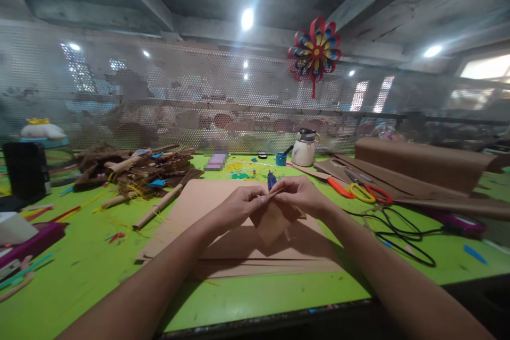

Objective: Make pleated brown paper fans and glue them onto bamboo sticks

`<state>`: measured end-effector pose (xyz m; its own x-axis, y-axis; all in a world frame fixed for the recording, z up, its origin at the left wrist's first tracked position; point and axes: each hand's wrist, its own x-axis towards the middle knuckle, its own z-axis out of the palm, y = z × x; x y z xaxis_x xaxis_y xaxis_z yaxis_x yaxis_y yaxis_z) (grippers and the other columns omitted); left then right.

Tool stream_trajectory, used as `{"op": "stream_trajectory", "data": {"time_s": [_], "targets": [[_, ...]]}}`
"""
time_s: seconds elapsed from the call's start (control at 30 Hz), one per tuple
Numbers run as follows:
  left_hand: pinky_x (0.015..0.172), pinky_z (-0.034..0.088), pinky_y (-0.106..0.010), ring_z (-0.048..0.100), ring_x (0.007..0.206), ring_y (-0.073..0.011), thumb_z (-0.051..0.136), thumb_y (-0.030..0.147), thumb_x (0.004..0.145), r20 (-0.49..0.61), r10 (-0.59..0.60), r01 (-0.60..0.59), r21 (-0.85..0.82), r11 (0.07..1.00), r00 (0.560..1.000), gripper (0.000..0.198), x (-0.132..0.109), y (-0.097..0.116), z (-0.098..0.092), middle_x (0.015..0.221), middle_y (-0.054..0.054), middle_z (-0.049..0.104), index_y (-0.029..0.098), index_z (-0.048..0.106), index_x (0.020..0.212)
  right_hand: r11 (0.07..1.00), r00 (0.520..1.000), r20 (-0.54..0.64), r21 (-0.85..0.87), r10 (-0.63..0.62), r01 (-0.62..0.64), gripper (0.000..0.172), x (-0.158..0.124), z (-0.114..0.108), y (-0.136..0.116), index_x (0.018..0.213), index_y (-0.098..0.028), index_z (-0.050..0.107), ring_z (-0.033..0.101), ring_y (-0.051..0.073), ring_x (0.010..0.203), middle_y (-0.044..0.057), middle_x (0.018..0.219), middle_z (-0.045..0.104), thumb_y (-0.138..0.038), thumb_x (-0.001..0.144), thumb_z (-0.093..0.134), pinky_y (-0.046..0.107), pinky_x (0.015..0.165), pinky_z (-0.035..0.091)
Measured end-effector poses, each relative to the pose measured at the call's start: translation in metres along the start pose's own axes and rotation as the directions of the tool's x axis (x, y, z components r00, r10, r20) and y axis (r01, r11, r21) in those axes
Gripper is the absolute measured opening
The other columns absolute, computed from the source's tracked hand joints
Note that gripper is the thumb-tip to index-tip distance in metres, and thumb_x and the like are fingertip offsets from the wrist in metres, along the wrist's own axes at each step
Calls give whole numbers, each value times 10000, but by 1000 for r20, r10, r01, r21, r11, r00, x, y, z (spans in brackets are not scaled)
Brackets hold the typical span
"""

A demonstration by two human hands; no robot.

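Both hands meet over a stack of brown paper sheets (199,202) in the middle of the table. My left hand (247,203) pinches the upper edge of a small brown paper piece (271,226). From the other side, my right hand (298,194) grips the same piece, its fingertips close to the left ones. The piece hangs with a corner pointing down and shades the sheets below. Just behind the fingers stands out a dark blue object (271,180), mostly hidden, whose kind I cannot make out.
Scissors with yellow and red handles (362,193) and a coiled black cable (414,234) lie right. Behind them is a large brown paper roll (422,164). A white jug (304,149) and blue pot (281,159) stand at the back. Crumpled brown scraps (131,167) pile up left.
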<state>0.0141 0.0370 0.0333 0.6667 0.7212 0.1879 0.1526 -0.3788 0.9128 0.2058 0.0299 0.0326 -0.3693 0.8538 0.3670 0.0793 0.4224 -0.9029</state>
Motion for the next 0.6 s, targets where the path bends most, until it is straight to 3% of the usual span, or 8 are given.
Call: {"op": "stream_trajectory", "data": {"time_s": [0.33,0.6], "targets": [[498,305,-191,386,531,-78,501,416,787,-2,19,-19,45,999,1000,313,-4,10,-1,586,34,424,125,499,670,1000,1000,4,-3,22,-22,207,-1,-4,-1,742,-142,706,551,126,617,28,662,629,-312,624,708,266,614,429],[462,296,-189,407,471,-77,473,422,804,-12,6,-6,20,1000,1000,323,-2,6,-3,532,45,415,141,448,647,999,1000,-15,28,20,-20,230,4,-26,6,731,-128,672,539,106,579,24,636,607,-355,705,653,255,606,433]]}}
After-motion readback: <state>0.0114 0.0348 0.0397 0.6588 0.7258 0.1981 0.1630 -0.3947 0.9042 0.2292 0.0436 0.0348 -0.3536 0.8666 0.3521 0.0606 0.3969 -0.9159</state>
